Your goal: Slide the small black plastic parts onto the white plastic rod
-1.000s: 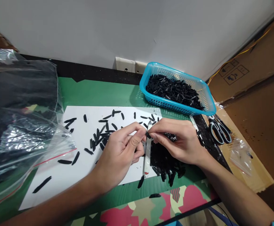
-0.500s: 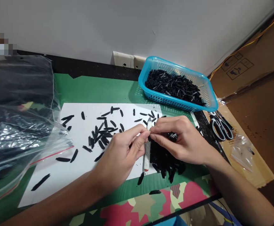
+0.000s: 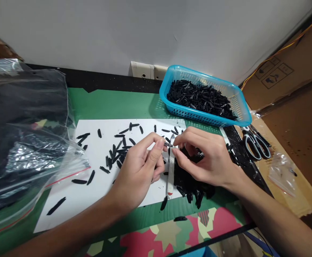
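My left hand (image 3: pixel 142 166) pinches a small black strip (image 3: pixel 168 144) between thumb and forefinger, its free end sticking out to the right. Close to that end, my right hand (image 3: pixel 204 157) has its thumb and forefinger slightly apart, with nothing visible between them. Beneath the fingers, a slim white pen-like tool (image 3: pixel 170 178) with a grey pointed tip and a red end lies on the white paper (image 3: pixel 73 200). Many loose black strips (image 3: pixel 56 206) are scattered over the paper. A dense black pile (image 3: pixel 190 185) sits under my right hand, partly hidden by it.
A blue plastic basket (image 3: pixel 204 118) full of black pieces stands against the wall. At left lies a large clear zip bag (image 3: pixel 24 107) with dark contents. Scissors (image 3: pixel 256 146) and a small clear bag (image 3: pixel 281 176) rest on cardboard at right.
My fingertips, pressed together before, have drawn slightly apart. The right thumb and forefinger have parted, and the black strip now shows in my left fingers. The view has shifted a little.
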The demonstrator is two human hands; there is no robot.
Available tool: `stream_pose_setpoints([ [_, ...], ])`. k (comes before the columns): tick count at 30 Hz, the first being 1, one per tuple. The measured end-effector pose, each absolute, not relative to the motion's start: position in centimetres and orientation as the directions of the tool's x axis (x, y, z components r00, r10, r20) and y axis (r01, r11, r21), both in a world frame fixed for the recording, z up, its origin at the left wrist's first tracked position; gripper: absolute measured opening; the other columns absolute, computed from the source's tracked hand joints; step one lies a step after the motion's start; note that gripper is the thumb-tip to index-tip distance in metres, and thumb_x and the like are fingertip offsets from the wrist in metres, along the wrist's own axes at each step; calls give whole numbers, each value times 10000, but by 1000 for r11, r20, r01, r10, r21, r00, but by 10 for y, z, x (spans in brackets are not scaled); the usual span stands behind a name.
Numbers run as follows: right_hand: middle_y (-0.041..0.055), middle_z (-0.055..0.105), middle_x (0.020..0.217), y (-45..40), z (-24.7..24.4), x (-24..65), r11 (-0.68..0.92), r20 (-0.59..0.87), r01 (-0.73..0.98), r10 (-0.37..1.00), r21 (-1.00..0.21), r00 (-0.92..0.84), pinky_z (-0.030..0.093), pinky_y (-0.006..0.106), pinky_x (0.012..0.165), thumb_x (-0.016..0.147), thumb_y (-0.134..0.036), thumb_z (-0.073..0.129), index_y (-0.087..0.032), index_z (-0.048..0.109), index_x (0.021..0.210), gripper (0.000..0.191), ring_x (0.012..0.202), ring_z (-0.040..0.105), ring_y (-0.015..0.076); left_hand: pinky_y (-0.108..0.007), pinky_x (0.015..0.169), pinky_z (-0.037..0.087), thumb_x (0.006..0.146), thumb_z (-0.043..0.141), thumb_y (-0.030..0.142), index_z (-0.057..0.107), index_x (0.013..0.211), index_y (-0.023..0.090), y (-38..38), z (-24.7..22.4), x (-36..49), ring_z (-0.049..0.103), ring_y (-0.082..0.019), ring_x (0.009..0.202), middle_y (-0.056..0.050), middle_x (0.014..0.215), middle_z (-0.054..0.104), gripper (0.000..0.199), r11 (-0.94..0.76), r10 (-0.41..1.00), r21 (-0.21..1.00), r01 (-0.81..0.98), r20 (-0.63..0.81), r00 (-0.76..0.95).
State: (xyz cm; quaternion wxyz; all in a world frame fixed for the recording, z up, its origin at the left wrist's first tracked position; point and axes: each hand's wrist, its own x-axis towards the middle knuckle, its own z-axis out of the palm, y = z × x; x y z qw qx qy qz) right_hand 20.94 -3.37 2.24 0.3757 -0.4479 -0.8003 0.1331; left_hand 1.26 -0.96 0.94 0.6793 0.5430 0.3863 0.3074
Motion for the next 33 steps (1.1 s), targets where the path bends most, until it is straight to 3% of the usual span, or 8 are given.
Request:
stream_pose_setpoints([
  [8, 66, 725, 943, -32, 14, 212, 582, 537, 674, 783, -455, -314, 530, 275, 707, 1061, -145, 600, -166, 707, 1068, 109, 811, 680, 160, -146, 398, 259, 1065, 564, 505, 554, 986, 246, -8, 6, 9, 274, -52, 400, 117, 486, 425, 270, 353, 771, 931, -96, -231, 594],
  [12, 61, 761, 933, -35, 16, 211, 558, 666, 760, 710, -333, -230, 552, 288, 681, 1029, -137, 652, -190, 708, 1180, 170, 765, 706, 166, -151, 398, 272, 1044, 606, 505, 570, 1020, 251, -7, 3, 8, 256, -52, 399, 125, 482, 404, 258, 359, 777, 928, -103, -236, 584],
  [15, 62, 781, 913, -38, 18, 208, 585, 746, 769, 626, -258, -227, 564, 284, 688, 970, -50, 683, -190, 716, 1137, 220, 769, 724, 172, -147, 401, 275, 1047, 603, 504, 565, 1003, 243, -8, 4, 9, 262, -50, 399, 125, 474, 403, 267, 334, 798, 938, -97, -226, 558],
  [18, 65, 784, 885, -41, 17, 204, 598, 720, 771, 632, -218, -287, 554, 282, 691, 957, -28, 673, -175, 720, 1077, 196, 776, 729, 174, -141, 410, 278, 1056, 593, 490, 546, 994, 244, -10, 6, 10, 282, -50, 404, 122, 472, 420, 258, 302, 805, 949, -85, -207, 556],
  [21, 54, 748, 813, -41, 15, 199, 563, 657, 783, 700, -264, -282, 520, 284, 640, 1000, -89, 630, -170, 724, 1026, 126, 715, 694, 162, -140, 417, 273, 1064, 576, 493, 554, 1009, 248, -11, 7, 10, 283, -50, 413, 122, 482, 408, 251, 280, 806, 957, -72, -193, 560],
  [24, 24, 697, 743, -41, 17, 196, 543, 604, 729, 765, -417, -224, 483, 270, 581, 1002, -111, 608, -170, 729, 1001, 134, 628, 628, 136, -142, 430, 281, 1063, 576, 497, 575, 1009, 246, -11, 5, 8, 293, -50, 428, 116, 497, 399, 257, 259, 810, 965, -38, -196, 553],
  [28, 36, 757, 798, -41, 21, 196, 512, 548, 629, 821, -585, -159, 524, 268, 612, 971, -98, 633, -166, 742, 1001, 132, 648, 668, 140, -150, 426, 275, 1054, 588, 500, 579, 1006, 241, -11, 4, 7, 283, -55, 425, 112, 499, 398, 264, 270, 807, 962, -36, -206, 554],
  [33, 39, 765, 816, -40, 22, 200, 541, 548, 625, 810, -563, -208, 533, 261, 627, 981, -80, 627, -171, 744, 1023, 154, 683, 687, 143, -145, 410, 247, 1055, 586, 498, 558, 996, 252, -8, 5, 9, 271, -55, 418, 117, 500, 392, 254, 318, 773, 944, -93, -201, 602],
])
